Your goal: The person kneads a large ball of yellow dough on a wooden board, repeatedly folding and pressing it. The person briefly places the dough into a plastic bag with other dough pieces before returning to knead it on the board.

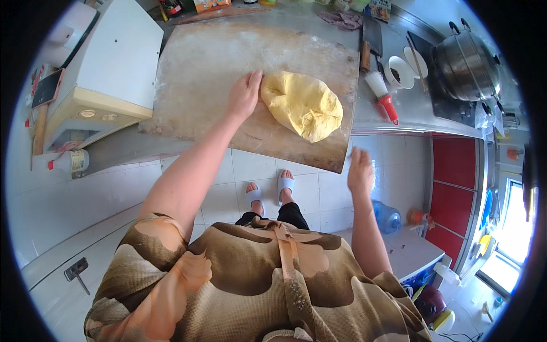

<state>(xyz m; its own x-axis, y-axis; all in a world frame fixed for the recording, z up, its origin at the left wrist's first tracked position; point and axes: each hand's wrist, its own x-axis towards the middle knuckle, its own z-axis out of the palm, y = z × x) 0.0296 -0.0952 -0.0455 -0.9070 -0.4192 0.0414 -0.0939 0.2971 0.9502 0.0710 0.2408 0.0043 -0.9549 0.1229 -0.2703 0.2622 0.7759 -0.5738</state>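
A large lump of yellow dough (302,104) lies on the right half of a floured wooden board (205,72). Its surface is folded and creased towards the near right. My left hand (246,95) is at the dough's left side, fingers extended and holding nothing; whether the fingertips touch the dough I cannot tell. Past the board's near right corner is my right hand (360,171), slightly blurred by motion. It is apart from the dough, with loosely bent fingers and nothing visible in it.
Right of the board are a cleaver (372,38), a red-handled brush (386,104), white bowls (399,72) with chopsticks and a steel steamer pot (466,64). A white cabinet-like appliance (115,51) stands close on the left. A rolling pin (222,15) lies behind the board.
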